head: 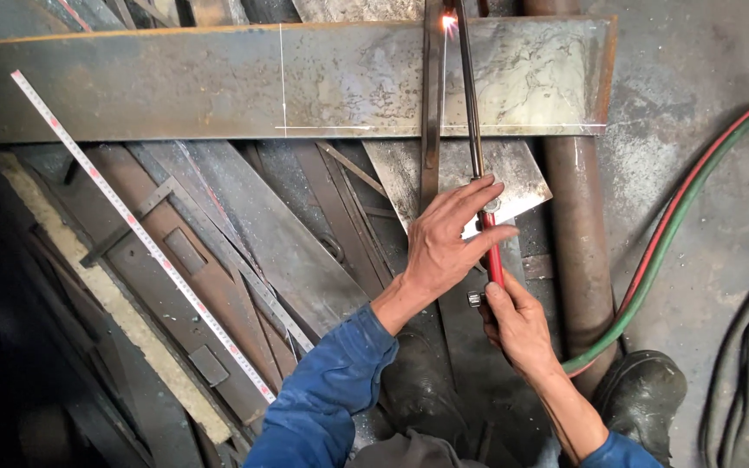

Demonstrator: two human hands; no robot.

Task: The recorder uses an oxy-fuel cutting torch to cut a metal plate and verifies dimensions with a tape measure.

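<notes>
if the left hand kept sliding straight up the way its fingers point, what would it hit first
Probably the pale steel offcut just past the left hand, whose fingers lie on the cutting torch; depth is unclear.
</notes>
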